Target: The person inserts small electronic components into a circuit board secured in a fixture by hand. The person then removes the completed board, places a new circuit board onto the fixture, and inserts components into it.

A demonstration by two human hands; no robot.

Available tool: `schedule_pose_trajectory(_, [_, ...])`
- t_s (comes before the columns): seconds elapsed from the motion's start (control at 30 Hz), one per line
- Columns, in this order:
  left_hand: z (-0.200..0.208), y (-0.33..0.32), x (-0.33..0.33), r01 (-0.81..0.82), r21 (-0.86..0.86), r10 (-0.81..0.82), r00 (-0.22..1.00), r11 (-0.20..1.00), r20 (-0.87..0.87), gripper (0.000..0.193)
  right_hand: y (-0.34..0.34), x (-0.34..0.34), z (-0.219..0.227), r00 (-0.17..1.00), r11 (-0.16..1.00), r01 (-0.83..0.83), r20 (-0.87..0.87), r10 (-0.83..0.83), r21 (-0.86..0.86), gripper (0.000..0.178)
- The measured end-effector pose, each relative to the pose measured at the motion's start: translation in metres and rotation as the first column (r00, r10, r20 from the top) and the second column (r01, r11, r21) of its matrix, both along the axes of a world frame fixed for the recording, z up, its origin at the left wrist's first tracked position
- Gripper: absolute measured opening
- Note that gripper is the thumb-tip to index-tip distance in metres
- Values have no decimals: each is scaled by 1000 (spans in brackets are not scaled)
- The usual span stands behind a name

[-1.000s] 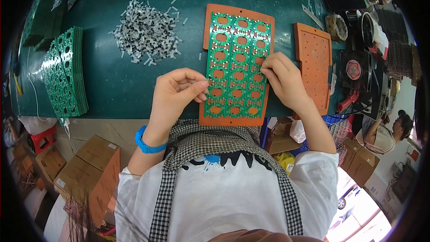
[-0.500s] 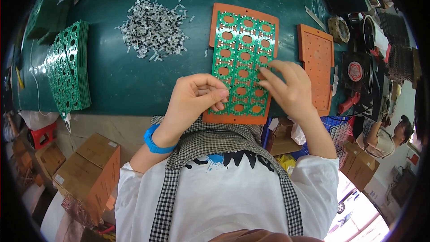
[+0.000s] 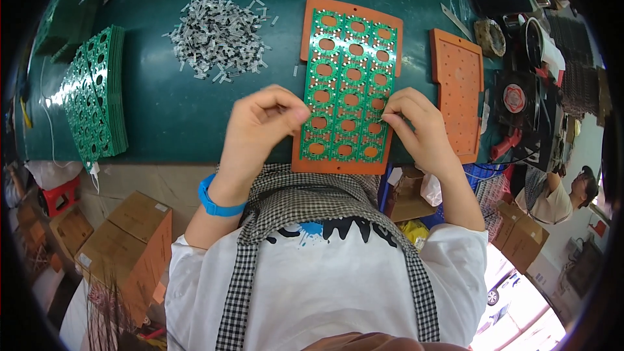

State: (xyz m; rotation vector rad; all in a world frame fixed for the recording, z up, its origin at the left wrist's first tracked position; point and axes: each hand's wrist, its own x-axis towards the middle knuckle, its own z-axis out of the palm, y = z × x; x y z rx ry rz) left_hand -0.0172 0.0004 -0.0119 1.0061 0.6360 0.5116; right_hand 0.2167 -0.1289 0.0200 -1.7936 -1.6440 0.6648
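A green circuit board panel (image 3: 336, 101) with rows of oval cut-outs lies on an orange fixture plate (image 3: 315, 166) at the table's front edge. My left hand (image 3: 263, 120) is at the panel's left edge, thumb and forefinger pinched together and the other fingers curled; whatever they hold is too small to make out. At the panel's right edge, my right hand (image 3: 421, 127) has thumb and forefinger closed in a pinch. What lies between those fingertips cannot be made out. A heap of small grey and white strip-like parts (image 3: 218, 36) lies beyond my left hand.
A stack of green panels (image 3: 101, 97) stands at the left. To the right lies a second orange plate (image 3: 460, 94), near a metal ruler (image 3: 457, 21), a round roll (image 3: 489, 38) and a red-handled tool (image 3: 507, 147). Cardboard boxes (image 3: 127, 240) stand below the table.
My left hand has drawn left from over the panel to its edge. My right fingertips have come together and shifted slightly toward me. The whole view has also moved a little.
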Motion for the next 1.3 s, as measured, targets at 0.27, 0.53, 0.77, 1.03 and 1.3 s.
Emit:
schedule_pose_trajectory(0.27, [-8,12,-3,-51,-174,52,999,984,2,10,1,3,-5,991,995,-97,86,100,-37,10])
schedule_pose_trajectory(0.53, [-9,7,-1,7,-155,-7,1000,988,4,9,5,8,-2,982,988,-139,120,147,-73,14])
schedule_pose_trajectory(0.77, [-3,3,-1,54,-216,-48,998,975,30,10,-1,3,-10,942,984,-165,306,136,72,16])
schedule_pose_trajectory(1.03, [7,-10,4,95,-309,-82,995,946,53,11,-7,1,-11,872,941,-269,466,146,208,18])
schedule_pose_trajectory(1.3, [5,-14,2,93,-299,-82,995,950,49,11,-8,-1,-17,907,952,-178,416,61,249,20])
